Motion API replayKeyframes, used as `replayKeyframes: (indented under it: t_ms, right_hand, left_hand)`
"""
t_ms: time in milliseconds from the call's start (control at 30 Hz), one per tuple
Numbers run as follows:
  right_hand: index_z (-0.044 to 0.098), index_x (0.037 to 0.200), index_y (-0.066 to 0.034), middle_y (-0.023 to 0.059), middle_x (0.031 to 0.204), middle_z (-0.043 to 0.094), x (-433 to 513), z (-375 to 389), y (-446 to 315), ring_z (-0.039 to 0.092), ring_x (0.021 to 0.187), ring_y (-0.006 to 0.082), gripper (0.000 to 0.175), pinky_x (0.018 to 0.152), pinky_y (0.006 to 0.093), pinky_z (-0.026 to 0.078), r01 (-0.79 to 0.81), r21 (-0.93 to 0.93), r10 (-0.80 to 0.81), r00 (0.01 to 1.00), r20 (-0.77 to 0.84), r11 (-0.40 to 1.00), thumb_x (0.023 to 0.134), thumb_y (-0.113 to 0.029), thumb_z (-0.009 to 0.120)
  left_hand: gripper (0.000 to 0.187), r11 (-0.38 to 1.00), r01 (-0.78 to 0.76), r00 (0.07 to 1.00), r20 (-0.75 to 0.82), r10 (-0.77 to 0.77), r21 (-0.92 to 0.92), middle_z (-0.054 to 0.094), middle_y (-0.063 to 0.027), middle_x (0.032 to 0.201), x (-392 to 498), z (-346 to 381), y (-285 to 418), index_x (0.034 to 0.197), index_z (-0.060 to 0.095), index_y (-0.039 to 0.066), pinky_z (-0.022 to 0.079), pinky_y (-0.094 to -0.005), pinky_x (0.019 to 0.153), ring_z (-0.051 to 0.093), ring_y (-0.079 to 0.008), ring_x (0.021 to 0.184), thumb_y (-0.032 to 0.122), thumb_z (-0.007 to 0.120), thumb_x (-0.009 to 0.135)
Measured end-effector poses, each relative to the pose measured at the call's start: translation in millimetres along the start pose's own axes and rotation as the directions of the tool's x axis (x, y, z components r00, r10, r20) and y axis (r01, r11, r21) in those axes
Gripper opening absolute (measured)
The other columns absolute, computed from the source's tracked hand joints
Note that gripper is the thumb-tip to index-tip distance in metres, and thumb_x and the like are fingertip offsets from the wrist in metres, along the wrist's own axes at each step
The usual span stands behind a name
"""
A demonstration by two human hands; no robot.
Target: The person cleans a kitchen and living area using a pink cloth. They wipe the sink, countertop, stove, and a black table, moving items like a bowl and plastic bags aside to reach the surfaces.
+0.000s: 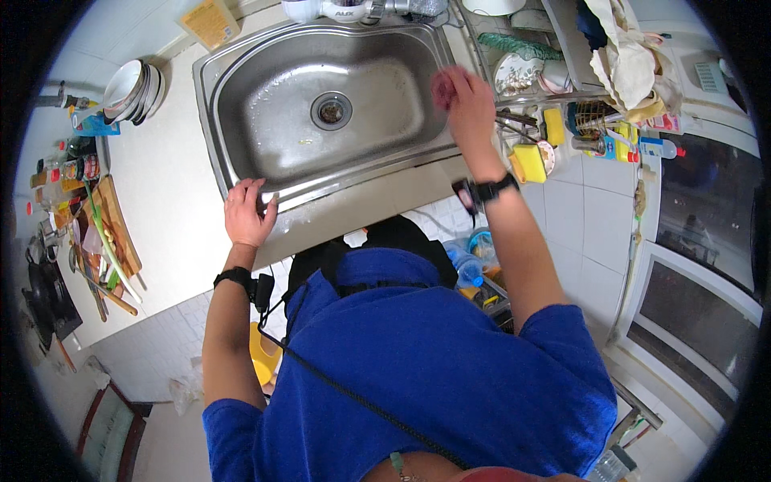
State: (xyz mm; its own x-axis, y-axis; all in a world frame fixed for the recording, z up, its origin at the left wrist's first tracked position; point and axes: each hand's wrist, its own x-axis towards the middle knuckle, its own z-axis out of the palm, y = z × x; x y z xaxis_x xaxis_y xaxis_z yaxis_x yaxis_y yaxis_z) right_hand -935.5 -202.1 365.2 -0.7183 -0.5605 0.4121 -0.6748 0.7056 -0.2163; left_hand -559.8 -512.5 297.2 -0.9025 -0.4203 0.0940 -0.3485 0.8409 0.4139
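Note:
My right hand is closed around a crumpled reddish-pink cloth or scrubber, blurred, at the right rim of the sink. My left hand rests on the sink's front left corner, fingers spread and nothing in its grasp. Between my hands lies the stainless steel sink, wet with droplets and a few small scraps. Dark debris sits in its drain strainer. A faucet with a white water-heating body stands at the far rim.
Stacked bowls stand left of the sink. Farther left are seasoning bottles and a wooden cutting board with a green onion. Yellow sponges, a dish rack and a detergent bottle line the right side.

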Motion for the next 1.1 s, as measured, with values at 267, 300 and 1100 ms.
replayKeyframes:
  t_ms: [267, 300, 1100]
  right_hand:
    - [0.056, 0.148, -0.0272, 0.0169, 0.161, 0.040, 72.2, 128.2, 52.7, 0.036, 0.148, 0.0417, 0.055, 0.119, 0.0529, 0.034, 0.315, -0.469, -0.098, 0.897, 0.431, 0.825, 0.094, -0.021, 0.059]
    - [0.055, 0.149, -0.0284, 0.0176, 0.163, 0.037, 63.7, 134.1, 59.6, 0.033, 0.149, 0.0426, 0.055, 0.120, 0.0544, 0.033, 0.350, -0.501, -0.066, 0.864, 0.499, 0.791, 0.095, -0.021, 0.058]
    - [0.065, 0.118, -0.0105, 0.0192, 0.105, 0.067, -120.0, 36.5, -124.8, 0.065, 0.098, 0.0416, 0.027, 0.085, 0.0533, 0.051, 0.112, 0.106, -0.151, 0.833, 0.532, 0.988, 0.093, -0.012, 0.055]
  left_hand:
    - [0.046, 0.999, 0.017, 0.999, 0.032, -0.018, 0.027, 0.062, -0.0102, 0.122, 1.6, 1.6, 1.1, 0.125, 0.067, 0.013, 0.046, -0.0455, 0.099, 0.058, -0.0333, 0.115, 0.030, 0.074, 0.082]
    - [0.045, 1.000, 0.012, 0.999, 0.038, -0.013, 0.022, 0.062, -0.0121, 0.125, 2.0, 1.6, 0.6, 0.124, 0.066, 0.011, 0.047, -0.0459, 0.100, 0.058, -0.0346, 0.116, 0.026, 0.074, 0.083]
    - [0.041, 0.810, 0.100, 0.990, -0.022, -0.138, -0.578, 0.061, -0.0143, 0.128, -6.1, -19.0, -14.5, 0.137, 0.061, 0.009, 0.051, -0.0376, 0.100, 0.062, -0.0276, 0.114, 0.022, 0.063, 0.098]
